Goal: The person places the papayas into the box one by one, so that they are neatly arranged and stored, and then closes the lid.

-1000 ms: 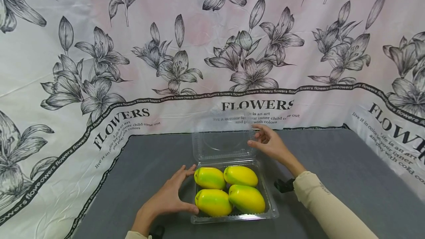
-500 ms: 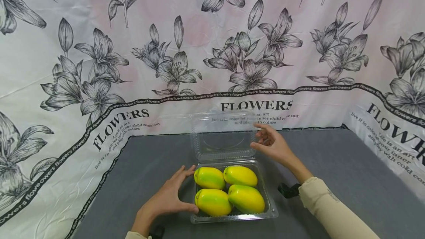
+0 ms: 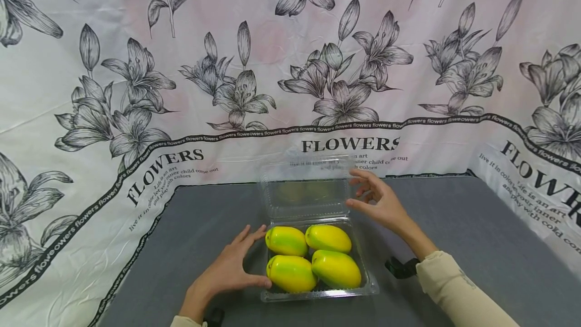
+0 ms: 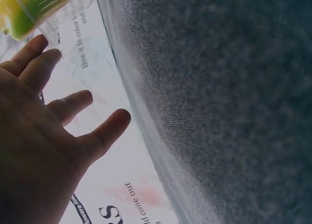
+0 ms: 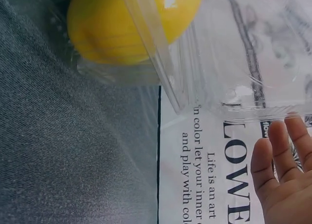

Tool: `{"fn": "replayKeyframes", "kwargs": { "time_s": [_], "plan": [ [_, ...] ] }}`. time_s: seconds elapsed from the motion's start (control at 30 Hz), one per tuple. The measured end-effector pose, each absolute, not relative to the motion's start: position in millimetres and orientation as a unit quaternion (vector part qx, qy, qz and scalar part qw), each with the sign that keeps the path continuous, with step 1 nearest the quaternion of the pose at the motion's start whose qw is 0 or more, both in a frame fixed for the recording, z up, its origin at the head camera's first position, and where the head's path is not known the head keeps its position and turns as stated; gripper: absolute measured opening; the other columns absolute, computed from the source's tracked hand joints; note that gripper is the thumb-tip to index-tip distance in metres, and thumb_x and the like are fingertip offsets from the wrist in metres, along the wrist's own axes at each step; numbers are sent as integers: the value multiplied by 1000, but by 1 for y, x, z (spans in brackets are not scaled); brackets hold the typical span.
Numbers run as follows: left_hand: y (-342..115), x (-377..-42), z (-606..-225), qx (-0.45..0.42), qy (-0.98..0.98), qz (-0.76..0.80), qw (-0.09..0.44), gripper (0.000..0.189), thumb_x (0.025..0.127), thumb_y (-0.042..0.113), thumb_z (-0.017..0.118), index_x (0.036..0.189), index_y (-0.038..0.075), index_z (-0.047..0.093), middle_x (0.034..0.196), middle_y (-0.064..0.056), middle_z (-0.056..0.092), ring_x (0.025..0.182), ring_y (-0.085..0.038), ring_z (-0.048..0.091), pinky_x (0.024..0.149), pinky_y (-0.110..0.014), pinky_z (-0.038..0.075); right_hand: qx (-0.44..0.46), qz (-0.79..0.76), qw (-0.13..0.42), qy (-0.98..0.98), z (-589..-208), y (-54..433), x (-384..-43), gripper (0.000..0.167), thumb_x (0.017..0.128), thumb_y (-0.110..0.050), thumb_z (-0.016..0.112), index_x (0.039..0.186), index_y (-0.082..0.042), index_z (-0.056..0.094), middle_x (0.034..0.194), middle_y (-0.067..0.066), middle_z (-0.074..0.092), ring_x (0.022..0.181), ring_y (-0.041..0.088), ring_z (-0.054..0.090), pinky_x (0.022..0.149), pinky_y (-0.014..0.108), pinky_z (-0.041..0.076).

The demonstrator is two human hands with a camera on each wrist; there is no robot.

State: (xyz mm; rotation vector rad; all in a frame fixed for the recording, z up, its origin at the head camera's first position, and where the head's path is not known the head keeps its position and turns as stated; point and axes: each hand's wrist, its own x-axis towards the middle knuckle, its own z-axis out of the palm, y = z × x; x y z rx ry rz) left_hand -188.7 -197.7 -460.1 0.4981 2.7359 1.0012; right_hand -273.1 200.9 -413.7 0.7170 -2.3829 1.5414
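A clear plastic clamshell box (image 3: 368, 290) stands on the table with its hinged lid (image 3: 308, 201) raised at the back. Several yellow-green mangoes (image 3: 291, 273) lie in it in two rows. My left hand (image 3: 229, 266) is at the box's left side, thumb and fingers spread, the thumb tip by the near-left mango. In the left wrist view its fingers (image 4: 105, 133) are extended beside the box. My right hand (image 3: 381, 206) is at the lid's right edge; in the right wrist view the fingertips (image 5: 279, 136) are straight and meet the lid's rim.
A grey cloth covers the table (image 3: 209, 211). Behind it and along both sides hangs a white flower-print curtain (image 3: 254, 150) with black lettering. A black wrist strap (image 3: 401, 267) shows below my right hand.
My right hand has shifted slightly right and its fingers have spread a little more. The lid's tilt has changed a little. The left hand and the mangoes keep nearly the same place.
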Motion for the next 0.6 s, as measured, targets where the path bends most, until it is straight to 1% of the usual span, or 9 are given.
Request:
{"fn": "replayKeyframes", "kwargs": {
  "time_s": [0.07,0.13,0.23,0.5,0.57,0.6],
  "plan": [
    [-198,-189,-460,171,923,333,90,105,74,63,83,160,39,29,171,-1,21,159,-41,10,104,-87,22,249,523,115,-807,-414,202,-270,66,89,-11,79,148,-19,50,132,17,61,98,31,59,76,25,54],
    [-198,-189,-460,176,924,329,86,103,75,62,83,160,38,31,171,3,22,159,-41,9,103,-88,22,259,523,124,-803,-415,203,-267,64,88,-8,79,146,-15,52,131,19,62,97,28,59,75,25,53],
    [-198,-189,-460,179,924,328,81,102,76,63,82,160,36,32,170,7,23,160,-39,6,105,-87,20,271,523,130,-797,-417,205,-263,61,87,-4,79,142,-11,53,130,18,62,97,25,59,75,25,53],
    [-196,-192,-460,172,929,320,66,101,75,66,80,160,37,33,170,8,24,160,-37,5,108,-86,16,296,524,134,-787,-421,211,-249,58,85,2,79,137,-6,55,130,15,61,99,19,58,75,25,53],
    [-195,-192,-460,167,931,317,67,101,75,67,79,160,36,33,170,9,24,160,-36,3,109,-86,14,301,522,134,-787,-423,212,-245,58,85,4,78,136,-5,55,130,12,61,100,18,58,76,25,53],
    [-195,-192,-460,165,932,315,69,102,76,68,79,160,36,32,170,9,23,161,-35,2,110,-86,14,301,521,133,-788,-424,213,-243,57,84,4,79,136,-5,55,130,7,62,100,16,58,76,25,53]
  ]
}}
